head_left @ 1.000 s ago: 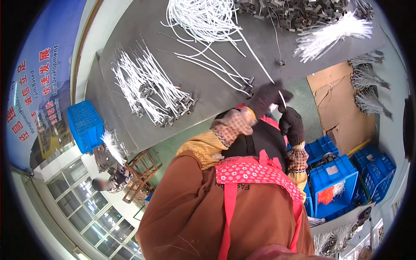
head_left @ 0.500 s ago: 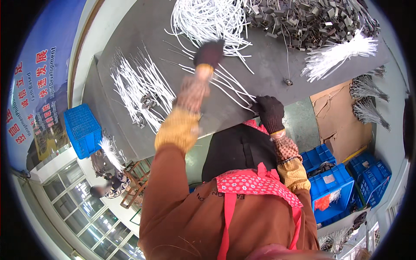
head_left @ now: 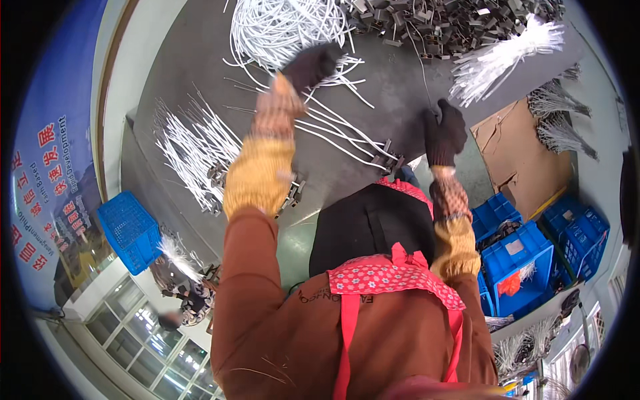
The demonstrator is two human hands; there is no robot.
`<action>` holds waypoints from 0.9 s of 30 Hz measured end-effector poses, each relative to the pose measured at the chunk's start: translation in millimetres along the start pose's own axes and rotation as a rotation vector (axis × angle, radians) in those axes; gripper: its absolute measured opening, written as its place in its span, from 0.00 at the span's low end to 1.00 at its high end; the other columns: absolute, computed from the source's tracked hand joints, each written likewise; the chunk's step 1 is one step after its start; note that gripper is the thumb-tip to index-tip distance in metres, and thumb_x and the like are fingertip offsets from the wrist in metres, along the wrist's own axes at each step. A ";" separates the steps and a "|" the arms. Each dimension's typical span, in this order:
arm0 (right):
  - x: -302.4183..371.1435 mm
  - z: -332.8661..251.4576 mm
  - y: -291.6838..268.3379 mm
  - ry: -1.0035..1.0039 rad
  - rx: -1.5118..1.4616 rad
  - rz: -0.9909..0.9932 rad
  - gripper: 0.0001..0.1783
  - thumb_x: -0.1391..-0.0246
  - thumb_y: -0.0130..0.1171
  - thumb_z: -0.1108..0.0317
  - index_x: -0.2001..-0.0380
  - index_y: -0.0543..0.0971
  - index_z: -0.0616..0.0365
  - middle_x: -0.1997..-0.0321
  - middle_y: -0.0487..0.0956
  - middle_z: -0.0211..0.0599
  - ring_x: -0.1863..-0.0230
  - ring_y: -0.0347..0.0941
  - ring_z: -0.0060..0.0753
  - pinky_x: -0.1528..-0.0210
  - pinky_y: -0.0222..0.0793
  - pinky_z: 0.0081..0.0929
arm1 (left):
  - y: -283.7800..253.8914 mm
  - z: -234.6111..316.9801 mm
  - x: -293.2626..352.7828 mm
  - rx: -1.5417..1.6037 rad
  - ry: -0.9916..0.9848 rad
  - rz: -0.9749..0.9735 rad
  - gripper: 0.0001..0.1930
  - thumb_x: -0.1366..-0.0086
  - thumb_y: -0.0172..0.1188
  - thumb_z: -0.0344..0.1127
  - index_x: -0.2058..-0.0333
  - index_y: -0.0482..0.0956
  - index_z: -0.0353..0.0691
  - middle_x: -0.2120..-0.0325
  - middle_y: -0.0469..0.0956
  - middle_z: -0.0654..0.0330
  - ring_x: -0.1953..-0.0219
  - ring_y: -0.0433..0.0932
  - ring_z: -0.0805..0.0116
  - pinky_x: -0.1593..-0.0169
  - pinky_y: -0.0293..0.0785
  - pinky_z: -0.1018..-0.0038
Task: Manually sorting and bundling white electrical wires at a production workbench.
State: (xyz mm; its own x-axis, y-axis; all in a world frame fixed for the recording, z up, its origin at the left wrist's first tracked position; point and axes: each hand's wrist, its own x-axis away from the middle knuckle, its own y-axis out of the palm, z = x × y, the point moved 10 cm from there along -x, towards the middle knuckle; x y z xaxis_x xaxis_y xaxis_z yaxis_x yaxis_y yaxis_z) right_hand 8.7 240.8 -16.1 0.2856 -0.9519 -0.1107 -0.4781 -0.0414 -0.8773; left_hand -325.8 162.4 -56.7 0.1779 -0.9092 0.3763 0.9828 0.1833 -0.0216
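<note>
My left hand (head_left: 312, 68), in a dark glove, is smeared by motion at the near edge of a big heap of white tubes (head_left: 283, 30); its fingers cannot be made out. Below it, several white-sleeved wires (head_left: 343, 130) lie across the grey table, with dark metal parts (head_left: 387, 159) at their near ends by the table edge. To the right of these parts, my right hand (head_left: 445, 137), also dark-gloved, is at the table's edge. A thin dark wire (head_left: 423, 70) runs from the far pile down to its closed fingers. Whatever is at the wire's end is hidden by the hand.
A pile of dark metal parts (head_left: 440, 25) covers the far right, beside a white tube bundle (head_left: 503, 57). More white-sleeved wires (head_left: 193, 150) lie at left. Blue crates (head_left: 130, 230) (head_left: 517, 257) stand left and right. Cardboard (head_left: 513, 147) lies beyond the right edge; another person sits at lower left.
My right hand has left the ends of the white-sleeved wires and moved right and away from me, onto the lone wire. My left hand has shifted slightly left. The whole view has shifted.
</note>
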 end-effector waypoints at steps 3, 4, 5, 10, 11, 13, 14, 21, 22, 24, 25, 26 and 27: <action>-26.6 14.6 37.3 0.048 0.115 -0.363 0.15 0.47 0.61 0.52 0.63 0.86 0.48 0.58 0.83 0.41 0.57 0.79 0.50 0.55 0.73 0.44 | 127.6 31.8 77.6 0.181 -0.364 -0.060 0.16 0.30 0.51 0.40 0.54 0.82 0.37 0.79 0.72 0.68 0.82 0.69 0.79 0.77 0.69 0.80; -26.4 19.2 47.6 0.038 0.109 -0.369 0.15 0.47 0.61 0.52 0.63 0.86 0.48 0.58 0.83 0.41 0.57 0.79 0.50 0.55 0.73 0.44 | 153.1 25.8 89.5 0.638 -0.241 -0.181 0.16 0.28 0.48 0.40 0.54 0.82 0.38 0.78 0.74 0.66 0.80 0.73 0.77 0.72 0.75 0.80; -24.1 28.6 59.1 0.014 0.012 -0.291 0.17 0.46 0.61 0.51 0.60 0.86 0.47 0.57 0.83 0.41 0.55 0.79 0.49 0.53 0.73 0.41 | 163.3 36.0 98.7 0.525 -0.225 0.013 0.16 0.29 0.49 0.39 0.55 0.82 0.37 0.75 0.77 0.64 0.76 0.76 0.74 0.68 0.77 0.79; 8.3 49.1 32.1 0.157 -0.286 -0.274 0.20 0.40 0.58 0.47 0.53 0.84 0.45 0.55 0.84 0.41 0.54 0.81 0.50 0.53 0.74 0.42 | 183.4 26.9 73.3 -0.128 -0.302 0.431 0.13 0.28 0.51 0.34 0.56 0.79 0.29 0.67 0.82 0.60 0.69 0.80 0.68 0.64 0.81 0.73; 19.6 49.5 30.4 0.184 -0.292 -0.298 0.19 0.41 0.60 0.48 0.53 0.84 0.45 0.60 0.84 0.42 0.58 0.82 0.47 0.56 0.75 0.38 | 197.2 5.7 47.2 -0.121 -0.300 0.429 0.13 0.28 0.51 0.34 0.56 0.79 0.29 0.67 0.82 0.60 0.69 0.80 0.68 0.64 0.81 0.73; 52.3 36.8 21.7 0.303 -0.492 -0.498 0.18 0.40 0.60 0.50 0.54 0.85 0.47 0.69 0.84 0.42 0.67 0.83 0.38 0.62 0.74 0.32 | 212.5 -43.4 -4.1 0.535 -0.069 0.453 0.12 0.31 0.55 0.37 0.61 0.81 0.32 0.71 0.81 0.60 0.70 0.79 0.70 0.69 0.75 0.72; 81.3 59.0 21.7 0.499 -0.733 -0.518 0.17 0.40 0.61 0.53 0.56 0.85 0.52 0.76 0.81 0.37 0.75 0.78 0.28 0.69 0.70 0.27 | 234.8 -35.4 -8.0 0.732 -0.064 0.420 0.13 0.32 0.57 0.38 0.61 0.81 0.33 0.72 0.80 0.59 0.71 0.79 0.70 0.70 0.73 0.73; 234.7 229.5 -82.3 0.859 -0.881 -0.847 0.16 0.38 0.54 0.67 0.54 0.80 0.68 0.85 0.71 0.28 0.87 0.62 0.18 0.84 0.51 0.19 | 200.4 -63.9 -15.6 1.134 -0.064 0.416 0.12 0.33 0.56 0.38 0.62 0.78 0.32 0.70 0.82 0.51 0.69 0.82 0.57 0.61 0.81 0.62; 251.3 256.4 -93.4 0.902 -0.916 -0.795 0.17 0.38 0.55 0.64 0.53 0.80 0.67 0.86 0.70 0.28 0.87 0.63 0.18 0.84 0.53 0.20 | 194.2 -65.9 -13.8 1.127 -0.102 0.430 0.12 0.33 0.55 0.37 0.61 0.78 0.31 0.67 0.83 0.49 0.65 0.84 0.53 0.56 0.83 0.57; 257.9 282.2 -109.4 0.860 -0.913 -0.789 0.17 0.38 0.55 0.65 0.53 0.80 0.67 0.85 0.71 0.28 0.87 0.63 0.18 0.84 0.53 0.19 | 178.2 -60.9 -8.6 1.101 -0.051 0.447 0.12 0.32 0.55 0.36 0.59 0.77 0.31 0.65 0.83 0.49 0.63 0.84 0.52 0.53 0.83 0.55; 257.8 291.8 -115.5 0.813 -0.906 -0.776 0.17 0.39 0.55 0.66 0.52 0.80 0.67 0.85 0.71 0.29 0.87 0.63 0.19 0.84 0.53 0.19 | 166.7 -57.2 -5.1 1.079 0.006 0.457 0.12 0.32 0.55 0.35 0.58 0.77 0.30 0.63 0.83 0.48 0.61 0.84 0.50 0.50 0.82 0.52; 258.5 300.4 -116.1 0.859 -0.938 -0.763 0.16 0.38 0.54 0.66 0.54 0.80 0.67 0.84 0.72 0.28 0.86 0.63 0.18 0.83 0.54 0.19 | 160.8 -64.4 -7.5 1.086 -0.094 0.374 0.13 0.31 0.54 0.35 0.56 0.76 0.29 0.62 0.83 0.47 0.61 0.84 0.48 0.52 0.82 0.51; 256.1 305.8 -116.8 0.861 -0.941 -0.768 0.16 0.38 0.54 0.66 0.54 0.80 0.67 0.84 0.72 0.28 0.86 0.63 0.18 0.83 0.54 0.19 | 157.0 -70.5 -7.3 1.082 -0.096 0.379 0.13 0.31 0.54 0.35 0.56 0.76 0.29 0.62 0.83 0.47 0.61 0.84 0.48 0.52 0.82 0.51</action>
State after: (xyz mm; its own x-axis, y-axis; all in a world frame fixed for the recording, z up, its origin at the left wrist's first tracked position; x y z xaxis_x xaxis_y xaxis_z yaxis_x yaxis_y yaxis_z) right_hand 391.7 94.7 -84.8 0.3043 -0.4760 0.8251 -0.8858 -0.4600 0.0612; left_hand -169.3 171.5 -128.1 0.4026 -0.7034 0.5858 0.3016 0.7062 0.6406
